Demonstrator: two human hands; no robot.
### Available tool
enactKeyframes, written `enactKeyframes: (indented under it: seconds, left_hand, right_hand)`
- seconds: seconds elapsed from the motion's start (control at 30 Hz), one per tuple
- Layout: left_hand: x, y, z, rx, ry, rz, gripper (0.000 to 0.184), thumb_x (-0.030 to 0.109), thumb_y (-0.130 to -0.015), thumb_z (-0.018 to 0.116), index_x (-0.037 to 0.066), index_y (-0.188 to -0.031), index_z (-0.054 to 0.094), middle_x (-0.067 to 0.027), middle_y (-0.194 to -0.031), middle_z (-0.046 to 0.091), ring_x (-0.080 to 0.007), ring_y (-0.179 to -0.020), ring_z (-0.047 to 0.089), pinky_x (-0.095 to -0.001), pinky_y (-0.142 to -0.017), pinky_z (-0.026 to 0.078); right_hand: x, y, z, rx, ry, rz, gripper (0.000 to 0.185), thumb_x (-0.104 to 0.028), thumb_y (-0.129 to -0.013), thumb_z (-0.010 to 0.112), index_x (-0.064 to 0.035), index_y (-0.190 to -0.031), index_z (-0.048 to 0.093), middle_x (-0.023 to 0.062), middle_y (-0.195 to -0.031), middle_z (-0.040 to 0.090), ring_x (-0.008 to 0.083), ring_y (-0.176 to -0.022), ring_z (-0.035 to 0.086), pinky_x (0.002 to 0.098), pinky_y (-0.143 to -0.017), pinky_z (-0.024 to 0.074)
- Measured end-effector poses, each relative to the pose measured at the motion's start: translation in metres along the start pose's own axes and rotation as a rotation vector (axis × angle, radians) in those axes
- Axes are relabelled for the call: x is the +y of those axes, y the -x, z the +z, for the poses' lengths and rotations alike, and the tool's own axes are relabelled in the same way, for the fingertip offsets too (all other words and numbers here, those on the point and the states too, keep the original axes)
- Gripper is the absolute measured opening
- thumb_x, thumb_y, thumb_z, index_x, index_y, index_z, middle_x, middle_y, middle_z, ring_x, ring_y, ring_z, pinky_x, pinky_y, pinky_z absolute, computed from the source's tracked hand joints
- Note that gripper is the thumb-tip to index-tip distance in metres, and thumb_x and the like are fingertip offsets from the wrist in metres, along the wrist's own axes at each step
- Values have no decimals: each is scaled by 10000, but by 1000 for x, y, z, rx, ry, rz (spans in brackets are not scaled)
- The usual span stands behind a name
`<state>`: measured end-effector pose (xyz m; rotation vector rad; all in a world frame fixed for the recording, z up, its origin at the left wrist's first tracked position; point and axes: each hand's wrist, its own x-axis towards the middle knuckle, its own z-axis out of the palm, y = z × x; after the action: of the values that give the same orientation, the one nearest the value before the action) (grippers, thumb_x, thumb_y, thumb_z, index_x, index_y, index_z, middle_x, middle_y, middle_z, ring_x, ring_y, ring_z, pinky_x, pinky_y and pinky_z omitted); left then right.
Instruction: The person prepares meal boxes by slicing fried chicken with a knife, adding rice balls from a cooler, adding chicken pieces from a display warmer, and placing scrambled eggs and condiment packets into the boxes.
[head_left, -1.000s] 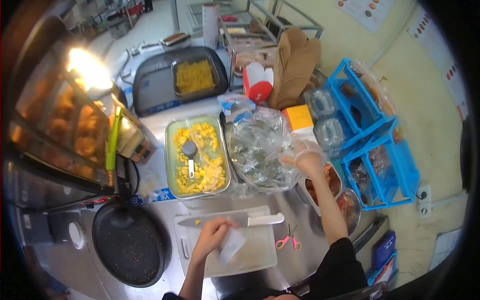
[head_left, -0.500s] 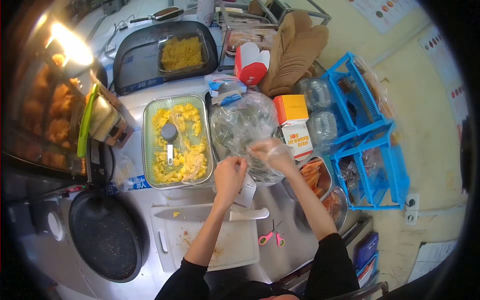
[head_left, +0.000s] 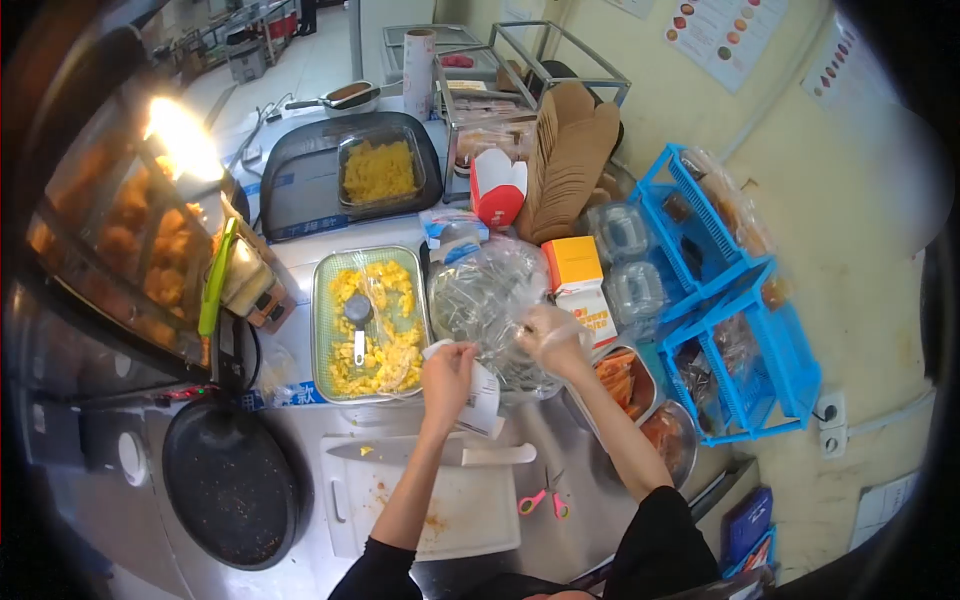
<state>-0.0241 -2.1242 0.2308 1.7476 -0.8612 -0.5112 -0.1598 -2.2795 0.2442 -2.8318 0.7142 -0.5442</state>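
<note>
My left hand point(head_left: 447, 378) is closed on a printed white paper slip point(head_left: 482, 402), which hangs above the cutting board's far edge. My right hand point(head_left: 552, 338), with clear thin plastic around it like a disposable glove, is over the right side of a large clear plastic bag point(head_left: 485, 300). Its fingers are curled together; what they pinch, if anything, is hidden. Left of the bag stands a tray of yellow scrambled egg point(head_left: 372, 368) with a grey-ended scoop point(head_left: 358, 325) in it. A knife point(head_left: 490, 455) lies across the white cutting board point(head_left: 470, 510).
Pink scissors point(head_left: 543, 497) lie right of the board. Beside my right forearm are metal containers of orange food point(head_left: 622, 378). Blue baskets point(head_left: 790, 370) stand along the wall. At left are a round black pan point(head_left: 230, 490) and a lit food case point(head_left: 120, 240).
The camera view has tilted upward, so the scene sits lower. More of the paper slip shows beside my left hand. My right hand's fingers have curled in more.
</note>
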Motion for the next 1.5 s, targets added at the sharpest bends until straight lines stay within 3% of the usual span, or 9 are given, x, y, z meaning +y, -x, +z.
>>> enactKeyframes:
  seconds: [0.2, 0.37, 0.5, 0.6, 0.77, 0.93, 1.03, 1.2, 1.5]
  left_hand:
    - [50, 54, -48, 56, 86, 42, 218, 61, -813, 568, 2, -1017, 620, -141, -876, 602, -221, -811, 597, -301, -713, 457]
    - [132, 149, -49, -121, 151, 44, 222, 92, -807, 597, 10, -1012, 622, -120, -836, 581, -199, -783, 574, -296, -701, 447]
    - [187, 242, -3, -370, 246, 165, 160, 101, -787, 631, -2, -910, 638, -90, -772, 595, -162, -739, 565, -273, -672, 438]
    - [215, 303, 4, -636, 132, 170, 82, 74, -740, 668, 7, -785, 649, -87, -682, 587, -178, -631, 559, -278, -569, 424]
    - [196, 418, 35, -1441, 166, 360, 206, 186, -706, 719, 42, -839, 655, -104, -744, 599, -287, -647, 569, -324, -572, 449]
    - [201, 430, 35, -1330, 52, 238, 373, 112, -648, 750, 35, -993, 630, -110, -879, 618, -176, -772, 603, -280, -662, 467]
    - [203, 415, 30, -1223, 118, 227, 493, 30, -676, 692, 16, -1145, 540, -114, -1046, 560, -160, -859, 575, -276, -688, 466]
    - [208, 414, 30, -1119, 238, 248, 635, -33, -698, 622, 19, -1287, 392, -128, -1204, 452, -192, -1025, 512, -278, -815, 432]
    - [219, 424, 24, -1094, 564, 165, 1037, -23, -684, 647, 102, -1415, -78, -179, -1368, 282, -245, -1212, 383, -345, -974, 351]
  right_hand:
    - [5, 47, -64, 386, -1387, 953, 177, -194, -833, 582, -68, -953, 556, 28, -797, 597, 148, -559, 588, 273, -480, 473]
    - [-73, 153, -162, 403, -1908, 808, 233, -210, -836, 611, -92, -1021, 533, 44, -906, 599, 155, -750, 619, 279, -536, 523]
    - [-149, 268, -201, 456, -1700, 909, 207, -236, -821, 637, -79, -913, 539, 59, -978, 611, 140, -846, 589, 281, -695, 497]
    - [-193, 375, -229, 501, -728, 690, 300, -265, -728, 726, -57, -827, 534, 64, -875, 612, 156, -782, 570, 253, -671, 454]
    - [-287, 547, -249, 98, -863, 993, 322, -164, -676, 766, -71, -772, 472, 11, -698, 507, 128, -628, 550, 261, -547, 454]
    - [-317, 621, -235, 1286, -777, 1592, 260, 44, -715, 650, -56, -762, 414, 14, -678, 464, 91, -527, 500, 242, -462, 455]
    - [-302, 600, -209, 1388, -700, 1406, 265, 3, -719, 662, -68, -771, 412, 18, -689, 453, 100, -559, 504, 268, -480, 444]
    - [-291, 585, -130, 760, 18, 1590, 296, -194, -620, 750, -61, -793, 549, 128, -825, 538, 279, -734, 540, 380, -660, 436]
    - [-269, 563, -201, 349, 321, 853, 171, -168, -712, 666, -131, -879, 660, 86, -733, 548, 264, -735, 544, 374, -619, 461]
